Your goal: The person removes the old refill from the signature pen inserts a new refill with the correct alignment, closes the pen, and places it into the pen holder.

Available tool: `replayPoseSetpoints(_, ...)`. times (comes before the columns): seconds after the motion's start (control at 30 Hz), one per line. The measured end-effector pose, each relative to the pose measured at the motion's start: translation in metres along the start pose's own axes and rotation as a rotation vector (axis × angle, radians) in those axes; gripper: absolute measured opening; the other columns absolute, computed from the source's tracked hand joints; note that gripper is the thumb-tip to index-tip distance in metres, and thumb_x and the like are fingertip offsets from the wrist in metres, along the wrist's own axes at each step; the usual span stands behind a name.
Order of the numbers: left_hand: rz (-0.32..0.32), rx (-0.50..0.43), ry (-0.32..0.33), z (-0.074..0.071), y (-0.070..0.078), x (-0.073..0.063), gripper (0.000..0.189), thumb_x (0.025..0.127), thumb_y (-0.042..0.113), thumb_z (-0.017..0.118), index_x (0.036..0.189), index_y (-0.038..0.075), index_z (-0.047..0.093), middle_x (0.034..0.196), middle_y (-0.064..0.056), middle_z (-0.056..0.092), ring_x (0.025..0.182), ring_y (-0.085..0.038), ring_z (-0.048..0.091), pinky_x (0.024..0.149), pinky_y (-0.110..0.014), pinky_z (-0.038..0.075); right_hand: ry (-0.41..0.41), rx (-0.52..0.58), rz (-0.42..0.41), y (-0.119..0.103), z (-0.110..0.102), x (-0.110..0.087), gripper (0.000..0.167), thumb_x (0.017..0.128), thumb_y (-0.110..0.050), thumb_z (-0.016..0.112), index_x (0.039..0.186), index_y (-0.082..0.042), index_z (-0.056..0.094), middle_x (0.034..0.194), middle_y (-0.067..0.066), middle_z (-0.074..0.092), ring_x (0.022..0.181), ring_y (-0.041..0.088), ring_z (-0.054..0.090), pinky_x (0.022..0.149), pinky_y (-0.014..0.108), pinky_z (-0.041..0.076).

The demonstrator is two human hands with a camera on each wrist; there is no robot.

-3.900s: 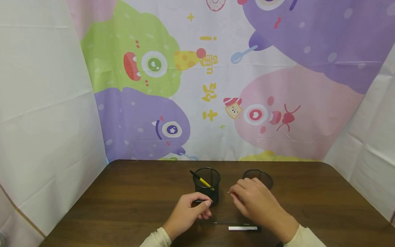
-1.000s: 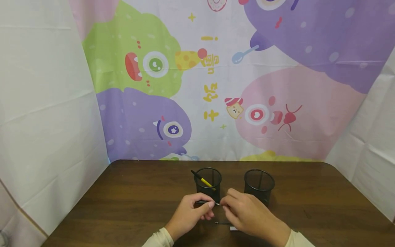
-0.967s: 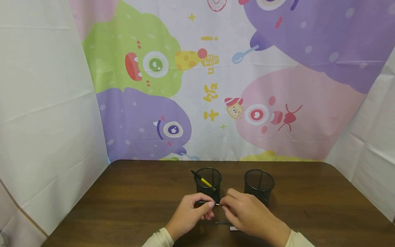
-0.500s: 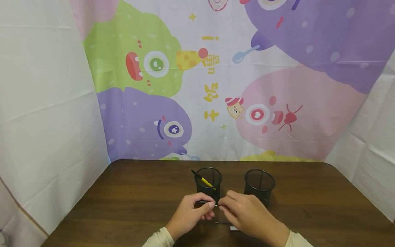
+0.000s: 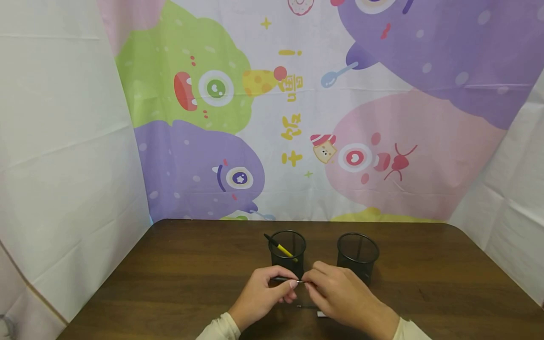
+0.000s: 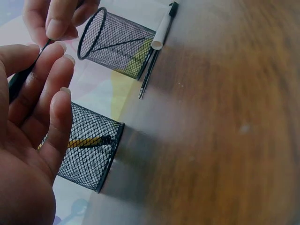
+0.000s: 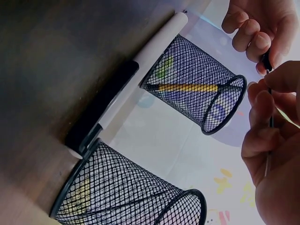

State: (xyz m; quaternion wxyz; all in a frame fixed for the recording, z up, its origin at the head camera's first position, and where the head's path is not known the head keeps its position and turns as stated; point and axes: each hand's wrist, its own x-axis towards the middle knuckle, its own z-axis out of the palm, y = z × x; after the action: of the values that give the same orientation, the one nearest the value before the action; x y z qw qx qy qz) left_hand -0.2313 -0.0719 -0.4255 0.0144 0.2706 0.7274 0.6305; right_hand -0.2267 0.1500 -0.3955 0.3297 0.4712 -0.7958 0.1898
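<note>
My left hand (image 5: 264, 292) pinches a slim black pen barrel (image 6: 19, 80) between thumb and fingers. Right beside it, my right hand (image 5: 345, 295) grips a thin pen refill (image 7: 270, 119), which runs back along the palm in the right wrist view. The two sets of fingertips almost meet, and a short bright piece shows in the gap between them. Below the right hand lie a white pen cap with a black clip (image 6: 161, 30) and another dark refill with a metal tip (image 6: 149, 75); the hand partly covers both in the head view.
Behind the left hand stands a black mesh pen cup (image 5: 287, 257) with a yellow and black pen (image 5: 280, 248) leaning in it. A second mesh cup (image 5: 356, 259) stands behind the right hand. A printed cloth (image 5: 293, 189) hangs along the table's back edge.
Since the earliest frame my right hand has moved left and down to meet the left hand, uncovering the right cup. Over the last second both hands stay almost in place, with small fingertip shifts.
</note>
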Motion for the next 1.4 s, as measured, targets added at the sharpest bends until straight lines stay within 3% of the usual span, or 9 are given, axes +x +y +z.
replayPoseSetpoints(0.3, -0.003, -0.041, -0.013, 0.0, -0.001, 0.0, 0.015, 0.094, 0.014, 0.071, 0.105, 0.003, 0.071, 0.081, -0.011, 0.073, 0.071, -0.016, 0.071, 0.066, -0.042, 0.06, 0.005, 0.078, 0.0, 0.001, 0.001, 0.0, 0.019, 0.081, 0.001, 0.07, 0.096, -0.01, 0.069, 0.082, -0.011, 0.053, 0.064, -0.006, 0.04, 0.056, 0.005, 0.036)
replayPoseSetpoints(0.47, -0.01, -0.07, -0.021, 0.001, 0.0, -0.001, 0.016, 0.092, 0.01, 0.073, 0.105, 0.001, 0.071, 0.087, -0.022, 0.072, 0.074, -0.02, 0.072, 0.067, -0.036, 0.061, 0.018, 0.122, -0.001, 0.001, 0.002, -0.001, 0.02, 0.081, 0.002, 0.071, 0.096, -0.011, 0.066, 0.084, -0.011, 0.056, 0.067, -0.005, 0.045, 0.058, 0.005, 0.039)
replayPoseSetpoints(0.6, -0.014, -0.073, -0.023, 0.001, 0.0, -0.001, 0.016, 0.092, 0.01, 0.074, 0.104, 0.001, 0.071, 0.091, -0.028, 0.07, 0.076, -0.023, 0.072, 0.067, -0.033, 0.061, 0.008, 0.165, 0.035, -0.001, 0.002, -0.001, 0.019, 0.083, 0.002, 0.072, 0.094, -0.012, 0.066, 0.083, -0.013, 0.054, 0.066, -0.004, 0.046, 0.058, 0.005, 0.039)
replayPoseSetpoints(0.77, -0.006, -0.07, -0.027, 0.002, 0.0, -0.001, 0.015, 0.092, 0.01, 0.073, 0.103, 0.0, 0.071, 0.09, -0.026, 0.071, 0.076, -0.024, 0.072, 0.068, -0.034, 0.061, -0.004, 0.209, 0.089, -0.004, 0.002, 0.0, 0.018, 0.085, 0.001, 0.073, 0.094, -0.014, 0.067, 0.082, -0.015, 0.054, 0.065, -0.003, 0.048, 0.058, 0.005, 0.039)
replayPoseSetpoints(0.93, 0.026, -0.054, -0.046, 0.001, -0.001, -0.001, 0.012, 0.094, 0.01, 0.071, 0.102, 0.001, 0.071, 0.088, -0.025, 0.071, 0.076, -0.027, 0.072, 0.069, -0.035, 0.061, -0.019, 0.222, 0.116, -0.007, 0.003, 0.001, 0.019, 0.087, -0.001, 0.074, 0.095, -0.016, 0.066, 0.086, -0.015, 0.058, 0.068, -0.002, 0.051, 0.061, 0.005, 0.041)
replayPoseSetpoints(1.1, 0.086, -0.044, -0.058, 0.001, -0.002, -0.001, 0.009, 0.095, 0.01, 0.069, 0.1, 0.003, 0.072, 0.087, -0.024, 0.071, 0.075, -0.023, 0.072, 0.069, -0.037, 0.061, -0.037, 0.235, 0.141, -0.009, 0.003, 0.001, 0.018, 0.088, -0.003, 0.074, 0.096, -0.017, 0.065, 0.088, -0.015, 0.06, 0.071, -0.004, 0.051, 0.062, 0.006, 0.043)
replayPoseSetpoints(1.4, 0.117, -0.002, -0.025, 0.0, -0.005, 0.001, 0.008, 0.095, 0.01, 0.069, 0.095, 0.002, 0.072, 0.084, -0.023, 0.071, 0.072, -0.017, 0.071, 0.067, -0.037, 0.061, -0.047, 0.195, 0.144, -0.005, 0.001, 0.0, 0.018, 0.085, -0.006, 0.077, 0.095, -0.017, 0.065, 0.086, -0.015, 0.059, 0.067, -0.001, 0.053, 0.06, 0.006, 0.042)
